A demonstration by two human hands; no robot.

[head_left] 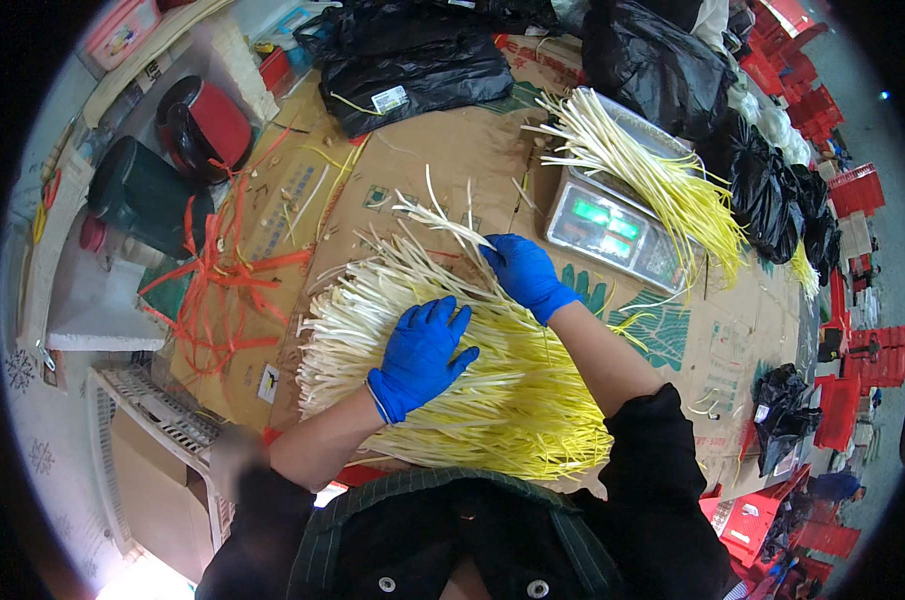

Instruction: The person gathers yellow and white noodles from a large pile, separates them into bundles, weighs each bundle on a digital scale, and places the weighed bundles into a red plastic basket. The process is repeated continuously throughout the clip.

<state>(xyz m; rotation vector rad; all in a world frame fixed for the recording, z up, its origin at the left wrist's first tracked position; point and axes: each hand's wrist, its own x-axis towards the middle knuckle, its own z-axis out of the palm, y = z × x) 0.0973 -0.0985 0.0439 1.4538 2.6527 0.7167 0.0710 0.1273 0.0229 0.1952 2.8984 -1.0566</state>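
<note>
A wide heap of blanched yellow chives (497,390) lies before me, white stems to the left and yellow leaves to the right. On top of it rests my left hand (420,358) in a blue glove, palm down with fingers apart. My right hand (524,271), gloved in the same blue, pinches a few chive stalks (449,223) at the heap's far edge; their white ends stick out to the left. Beyond that hand stands a digital scale (610,225) with a lit green display. A loose bunch of chives (640,176) lies across its pan.
Flattened cardboard (437,157) covers the table. Tangled red plastic strips (227,277) lie at left, near a dark green container (149,195). Black plastic bags (422,71) line the far side, and more black bags (760,180) stand at right. Red crates (876,356) fill the floor beyond.
</note>
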